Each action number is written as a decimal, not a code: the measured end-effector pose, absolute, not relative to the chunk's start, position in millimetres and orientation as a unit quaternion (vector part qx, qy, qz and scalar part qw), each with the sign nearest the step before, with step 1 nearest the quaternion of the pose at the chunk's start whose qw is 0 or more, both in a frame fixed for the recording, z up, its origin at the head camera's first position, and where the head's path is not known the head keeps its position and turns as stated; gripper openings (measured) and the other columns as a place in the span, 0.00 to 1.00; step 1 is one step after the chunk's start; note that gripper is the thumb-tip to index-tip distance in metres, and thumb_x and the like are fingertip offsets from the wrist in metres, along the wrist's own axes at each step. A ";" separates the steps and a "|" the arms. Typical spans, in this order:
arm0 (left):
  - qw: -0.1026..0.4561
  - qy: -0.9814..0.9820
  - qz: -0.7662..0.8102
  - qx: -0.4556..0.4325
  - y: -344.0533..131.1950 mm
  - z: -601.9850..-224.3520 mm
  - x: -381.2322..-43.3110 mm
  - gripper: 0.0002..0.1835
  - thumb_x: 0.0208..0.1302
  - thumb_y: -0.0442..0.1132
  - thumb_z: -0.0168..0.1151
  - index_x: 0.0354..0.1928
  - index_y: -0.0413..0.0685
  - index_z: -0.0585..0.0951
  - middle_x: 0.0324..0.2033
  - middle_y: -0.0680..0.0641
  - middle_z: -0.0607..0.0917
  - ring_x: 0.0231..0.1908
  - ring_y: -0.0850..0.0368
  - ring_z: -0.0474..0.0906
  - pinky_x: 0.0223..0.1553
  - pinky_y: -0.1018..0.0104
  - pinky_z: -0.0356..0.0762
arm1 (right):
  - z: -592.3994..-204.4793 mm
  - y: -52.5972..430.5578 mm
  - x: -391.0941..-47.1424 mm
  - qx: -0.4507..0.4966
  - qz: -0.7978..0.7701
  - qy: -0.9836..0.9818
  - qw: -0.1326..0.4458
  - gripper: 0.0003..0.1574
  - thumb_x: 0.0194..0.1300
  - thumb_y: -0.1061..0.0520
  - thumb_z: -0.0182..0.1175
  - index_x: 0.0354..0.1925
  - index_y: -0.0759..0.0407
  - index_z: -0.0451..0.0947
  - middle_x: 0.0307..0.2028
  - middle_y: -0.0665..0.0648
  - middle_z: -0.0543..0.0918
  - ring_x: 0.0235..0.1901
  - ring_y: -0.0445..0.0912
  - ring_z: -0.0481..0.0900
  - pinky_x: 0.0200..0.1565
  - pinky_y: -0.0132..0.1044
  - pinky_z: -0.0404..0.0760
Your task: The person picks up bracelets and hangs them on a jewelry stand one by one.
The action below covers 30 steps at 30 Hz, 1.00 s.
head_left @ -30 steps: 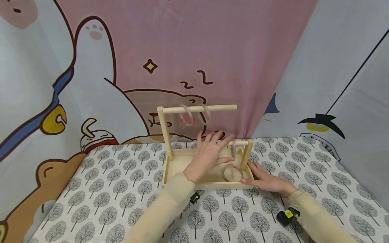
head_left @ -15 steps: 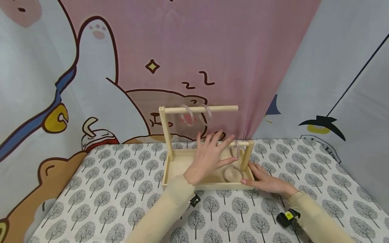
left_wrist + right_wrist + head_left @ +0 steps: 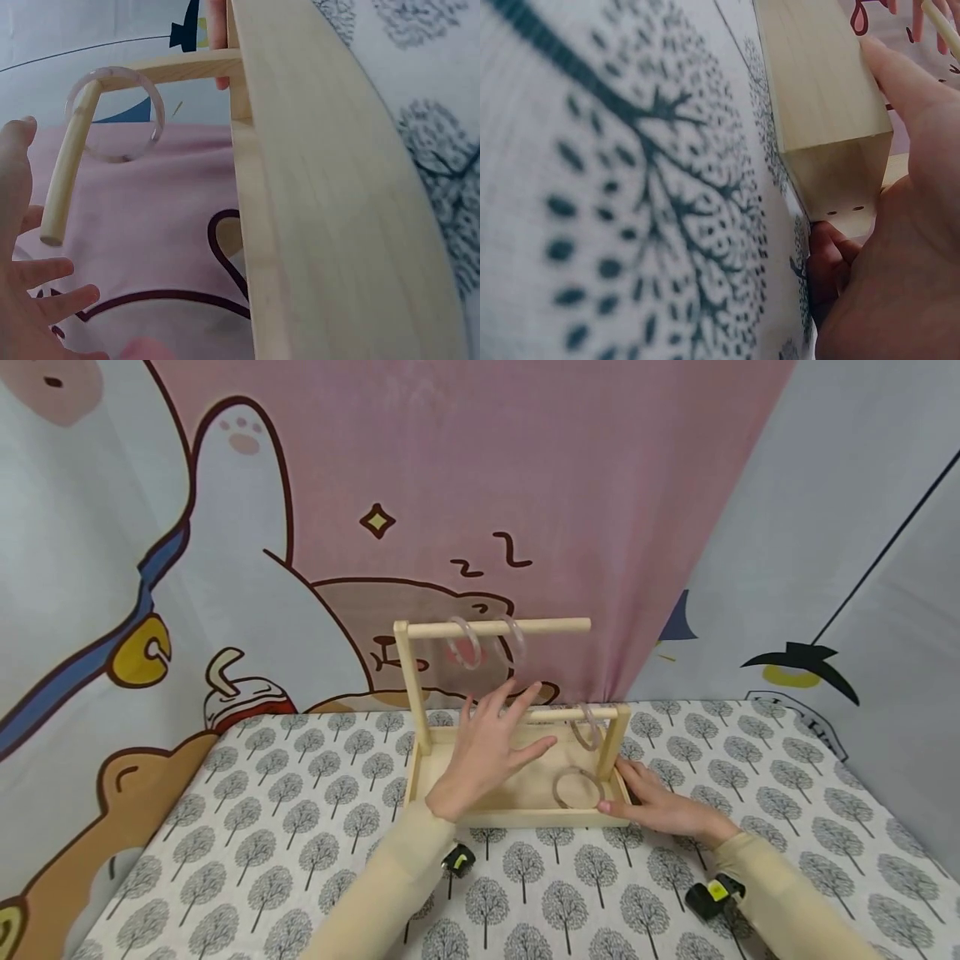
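My left hand [image 3: 487, 743] hovers over the wooden jewelry stand [image 3: 525, 818], fingers spread, with nothing in it. To its right, a translucent bangle [image 3: 596, 737] hangs on the short lower bar [image 3: 555, 715]; the left wrist view shows this bangle [image 3: 160, 112] near the bar's post end. Another bangle [image 3: 557, 790] lies in the tray part below. My right hand [image 3: 663, 802] grips the tray's right front corner, thumb at the front rim and fingers along the side. In the right wrist view, thumb and fingers bracket the wooden corner [image 3: 836, 172].
Two more bangles, one on the left [image 3: 477, 652] and one beside it [image 3: 521, 647], hang from the tall upper bar [image 3: 558, 626], whose right end is free. A tree-print cloth [image 3: 300, 860] covers the table. A cartoon curtain [image 3: 600, 485] hangs behind.
My left hand has let go of the bangle at the lower bar and drawn back left. That bangle now hangs nearer the post. The right hand has kept its place at the corner.
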State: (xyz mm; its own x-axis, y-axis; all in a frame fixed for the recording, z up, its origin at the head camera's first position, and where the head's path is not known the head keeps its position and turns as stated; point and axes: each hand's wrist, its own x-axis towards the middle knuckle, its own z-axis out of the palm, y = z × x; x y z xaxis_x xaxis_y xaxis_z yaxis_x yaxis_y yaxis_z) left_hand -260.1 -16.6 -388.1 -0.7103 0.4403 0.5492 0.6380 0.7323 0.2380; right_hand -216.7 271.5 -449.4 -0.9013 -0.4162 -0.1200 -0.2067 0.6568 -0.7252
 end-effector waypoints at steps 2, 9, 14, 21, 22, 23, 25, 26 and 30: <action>0.228 -0.902 -0.221 -0.292 -20.6 -390.2 -259.9 0.42 0.61 0.65 0.59 0.73 0.58 0.61 0.69 0.43 0.65 0.63 0.44 0.66 0.64 0.36 0.51 | -449.2 271.6 -216.6 -0.172 -0.377 0.899 0.139 0.55 0.67 0.42 0.58 0.77 0.54 0.38 0.70 0.75 0.45 0.67 0.74 0.40 0.52 0.80 0.52; 0.205 -0.901 -0.264 -0.277 -33.1 -400.2 -259.0 0.44 0.62 0.62 0.59 0.74 0.48 0.58 0.69 0.43 0.65 0.64 0.45 0.65 0.64 0.38 0.55 | -447.8 270.7 -215.4 -0.170 -0.379 0.897 0.149 0.56 0.67 0.42 0.58 0.77 0.54 0.36 0.71 0.76 0.40 0.67 0.76 0.35 0.52 0.81 0.47; 0.165 -0.908 -0.279 -0.267 -39.7 -408.5 -258.2 0.44 0.64 0.63 0.57 0.74 0.46 0.57 0.69 0.42 0.64 0.66 0.43 0.63 0.62 0.36 0.56 | -448.9 271.2 -216.2 -0.172 -0.374 0.900 0.143 0.55 0.67 0.41 0.57 0.77 0.55 0.37 0.70 0.75 0.43 0.67 0.75 0.38 0.52 0.80 0.50; 0.091 -0.907 -0.312 -0.268 -40.2 -419.8 -258.8 0.43 0.66 0.62 0.55 0.73 0.43 0.58 0.71 0.38 0.59 0.67 0.40 0.59 0.62 0.41 0.60 | -448.8 272.2 -217.9 -0.174 -0.367 0.902 0.147 0.56 0.68 0.41 0.56 0.77 0.57 0.34 0.70 0.76 0.43 0.67 0.75 0.38 0.52 0.80 0.50; 0.082 -0.908 -0.311 -0.270 -39.4 -421.2 -258.9 0.43 0.66 0.62 0.55 0.73 0.43 0.59 0.71 0.38 0.59 0.68 0.40 0.58 0.63 0.43 0.61 | -448.1 272.1 -218.2 -0.173 -0.365 0.902 0.150 0.56 0.68 0.40 0.56 0.77 0.57 0.34 0.70 0.76 0.43 0.67 0.75 0.38 0.52 0.80 0.50; 0.075 -0.907 -0.312 -0.272 -38.5 -422.3 -258.8 0.42 0.66 0.62 0.55 0.72 0.42 0.60 0.71 0.38 0.59 0.67 0.40 0.58 0.62 0.43 0.62 | -447.1 272.0 -218.6 -0.174 -0.363 0.903 0.153 0.57 0.68 0.41 0.56 0.77 0.57 0.34 0.69 0.76 0.43 0.66 0.76 0.38 0.52 0.81 0.50; 0.061 -0.909 -0.309 -0.274 -36.2 -423.9 -258.4 0.41 0.66 0.62 0.55 0.72 0.42 0.61 0.71 0.38 0.58 0.68 0.40 0.58 0.61 0.42 0.64 | -444.7 271.9 -219.3 -0.175 -0.360 0.902 0.161 0.57 0.68 0.40 0.56 0.77 0.57 0.33 0.69 0.77 0.43 0.66 0.76 0.39 0.51 0.80 0.52; 0.054 -0.910 -0.307 -0.275 -34.8 -424.4 -258.1 0.40 0.66 0.62 0.55 0.71 0.42 0.63 0.71 0.39 0.59 0.67 0.40 0.59 0.60 0.42 0.65 | -443.1 272.1 -219.5 -0.174 -0.359 0.901 0.169 0.57 0.68 0.40 0.56 0.77 0.57 0.32 0.69 0.77 0.41 0.66 0.76 0.39 0.51 0.80 0.52; 0.033 -0.910 -0.295 -0.289 -27.6 -426.9 -256.6 0.36 0.67 0.60 0.55 0.67 0.42 0.69 0.69 0.38 0.62 0.65 0.40 0.62 0.56 0.41 0.70 | -439.9 273.9 -221.8 -0.179 -0.353 0.899 0.187 0.58 0.68 0.39 0.55 0.76 0.58 0.31 0.70 0.78 0.37 0.66 0.77 0.36 0.51 0.81 0.49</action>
